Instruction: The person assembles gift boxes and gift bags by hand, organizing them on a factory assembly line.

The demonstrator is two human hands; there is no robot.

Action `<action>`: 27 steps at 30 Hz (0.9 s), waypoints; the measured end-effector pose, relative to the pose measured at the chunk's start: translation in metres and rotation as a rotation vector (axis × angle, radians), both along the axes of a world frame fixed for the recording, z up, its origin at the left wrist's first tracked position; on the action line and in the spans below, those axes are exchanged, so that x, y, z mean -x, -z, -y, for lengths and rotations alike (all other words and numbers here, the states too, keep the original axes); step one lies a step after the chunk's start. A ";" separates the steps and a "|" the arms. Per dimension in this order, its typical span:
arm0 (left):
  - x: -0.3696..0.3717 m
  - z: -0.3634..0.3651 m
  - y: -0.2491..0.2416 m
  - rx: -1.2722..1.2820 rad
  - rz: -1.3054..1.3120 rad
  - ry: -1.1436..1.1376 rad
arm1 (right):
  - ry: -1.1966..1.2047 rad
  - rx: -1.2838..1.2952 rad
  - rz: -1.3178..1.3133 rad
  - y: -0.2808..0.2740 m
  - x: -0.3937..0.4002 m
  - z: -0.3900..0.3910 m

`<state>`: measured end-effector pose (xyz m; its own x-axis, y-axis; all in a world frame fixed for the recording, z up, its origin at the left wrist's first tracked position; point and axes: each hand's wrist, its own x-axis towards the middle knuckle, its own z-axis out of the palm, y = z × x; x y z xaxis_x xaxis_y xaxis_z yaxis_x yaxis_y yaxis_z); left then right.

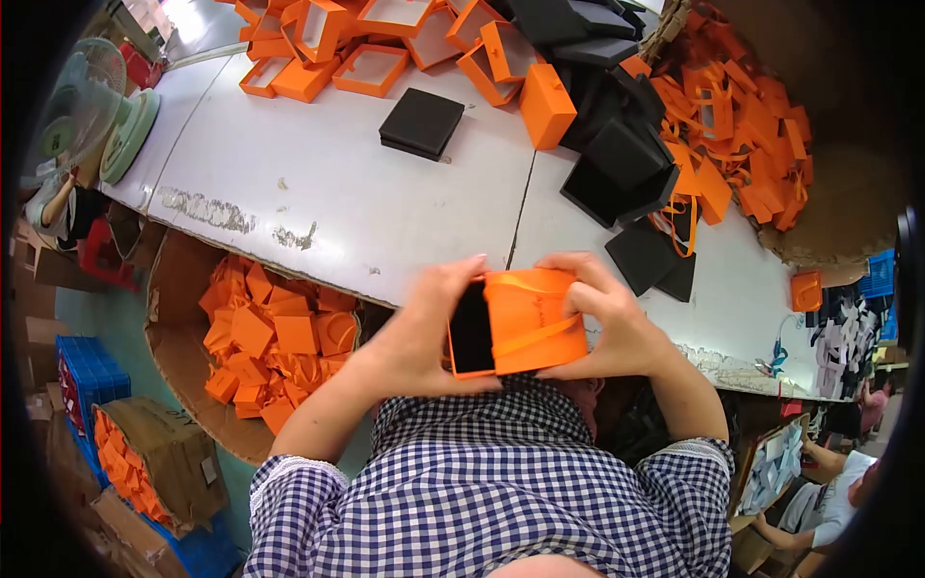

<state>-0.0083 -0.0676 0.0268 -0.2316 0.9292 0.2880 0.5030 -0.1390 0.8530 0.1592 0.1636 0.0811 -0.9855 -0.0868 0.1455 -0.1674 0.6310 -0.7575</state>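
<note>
Close to my body, at the table's front edge, both hands hold an orange box point(535, 313) with an orange ribbon across it. Its left end shows a black inside. My left hand point(424, 328) grips that left end, fingers at the top and bottom edges, slightly blurred. My right hand point(612, 323) wraps round the right side, with the thumb and fingers on the orange surface. Beyond the hands, a black square pad point(421, 122) lies on the white table point(385, 212). An open black box point(617, 178) sits to the right of it.
Orange box parts point(371, 69) crowd the table's far side. An orange pile point(742, 125) lies far right. Below the table's left edge stands a carton point(178, 337) of orange boxes. A fan point(130, 135) is at far left. Another person point(848, 491) works at lower right.
</note>
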 end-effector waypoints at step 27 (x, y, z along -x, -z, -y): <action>0.398 -0.119 0.097 0.084 -1.042 -0.578 | 0.663 -0.874 -0.373 0.056 -0.024 -0.125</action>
<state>-0.4063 0.0512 -0.0702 -0.3128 0.7890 0.5289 0.9280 0.3726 -0.0069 0.1831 0.2882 0.0252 -0.7840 0.2163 0.5819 0.2709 0.9626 0.0072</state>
